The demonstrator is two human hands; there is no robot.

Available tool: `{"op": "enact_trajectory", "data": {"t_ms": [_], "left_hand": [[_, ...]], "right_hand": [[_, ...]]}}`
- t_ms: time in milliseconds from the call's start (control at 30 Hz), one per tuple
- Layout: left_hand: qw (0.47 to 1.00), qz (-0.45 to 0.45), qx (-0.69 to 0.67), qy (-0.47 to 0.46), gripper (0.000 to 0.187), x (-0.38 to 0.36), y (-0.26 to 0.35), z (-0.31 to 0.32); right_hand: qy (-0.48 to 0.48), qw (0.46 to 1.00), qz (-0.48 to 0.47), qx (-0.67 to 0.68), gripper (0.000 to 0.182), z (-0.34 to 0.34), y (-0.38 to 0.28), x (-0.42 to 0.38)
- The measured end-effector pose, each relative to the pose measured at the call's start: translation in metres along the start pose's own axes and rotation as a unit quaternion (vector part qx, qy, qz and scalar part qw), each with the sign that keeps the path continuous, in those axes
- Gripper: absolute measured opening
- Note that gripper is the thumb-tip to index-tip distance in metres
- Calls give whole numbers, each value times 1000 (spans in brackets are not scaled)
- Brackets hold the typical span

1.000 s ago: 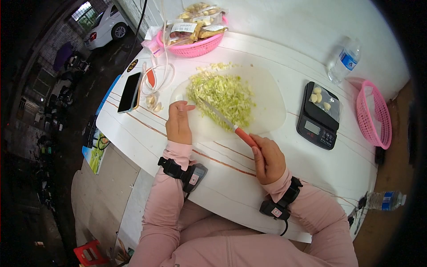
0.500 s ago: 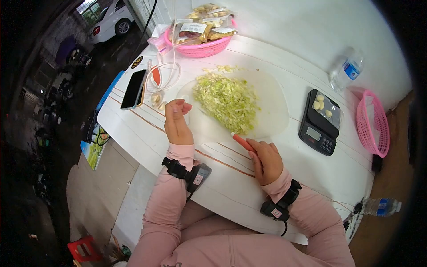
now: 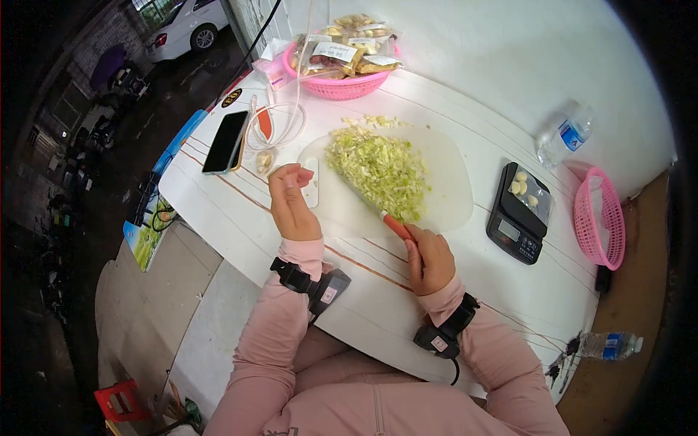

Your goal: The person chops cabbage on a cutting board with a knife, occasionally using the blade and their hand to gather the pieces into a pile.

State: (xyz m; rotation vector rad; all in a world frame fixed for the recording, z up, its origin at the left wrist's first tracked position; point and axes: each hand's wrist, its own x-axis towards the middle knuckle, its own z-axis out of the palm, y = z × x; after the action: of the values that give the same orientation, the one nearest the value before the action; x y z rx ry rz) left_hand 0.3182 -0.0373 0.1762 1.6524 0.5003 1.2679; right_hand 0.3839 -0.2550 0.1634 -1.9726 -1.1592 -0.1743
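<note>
My right hand [image 3: 434, 265] is closed round the orange handle of a knife [image 3: 396, 225]. The knife's blade runs along the near-left side of a heap of finely chopped pale green vegetable [image 3: 382, 171], partly hidden by it. This heap lies on a translucent white cutting board [image 3: 451, 196]. My left hand [image 3: 294, 203] is raised beside the board's handle end, apart from the heap. Its fingers are loosely bent, and nothing shows in them. Garlic [image 3: 265, 161] sits on the table just beyond that hand.
A phone [image 3: 225, 143] and a white cable [image 3: 280, 131] lie at the left. At the back stands a pink basket of bagged goods [image 3: 345, 89]. To the right are a black scale [image 3: 515, 232] with garlic cloves, a water bottle [image 3: 566, 136] and another pink basket [image 3: 611, 218].
The view has shifted slightly, so the table's things sit a little differently in it. Both hands keep nearly the same pose, with the knife still in the right hand beside the heap.
</note>
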Motion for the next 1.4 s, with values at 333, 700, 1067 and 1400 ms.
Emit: {"op": "enact_trajectory", "data": {"t_ms": [333, 700, 1067, 1400], "left_hand": [[989, 13, 142, -33, 21, 11, -38, -16], [894, 24, 430, -120, 21, 15, -46, -16], [848, 131, 490, -152, 10, 29, -56, -10], [916, 123, 334, -186, 15, 28, -11, 41]], "right_hand": [[50, 998, 41, 22, 26, -19, -2, -5], [74, 995, 19, 66, 26, -17, 0, -8], [111, 987, -4, 115, 25, -14, 5, -5], [168, 966, 131, 146, 26, -14, 12, -9]]}}
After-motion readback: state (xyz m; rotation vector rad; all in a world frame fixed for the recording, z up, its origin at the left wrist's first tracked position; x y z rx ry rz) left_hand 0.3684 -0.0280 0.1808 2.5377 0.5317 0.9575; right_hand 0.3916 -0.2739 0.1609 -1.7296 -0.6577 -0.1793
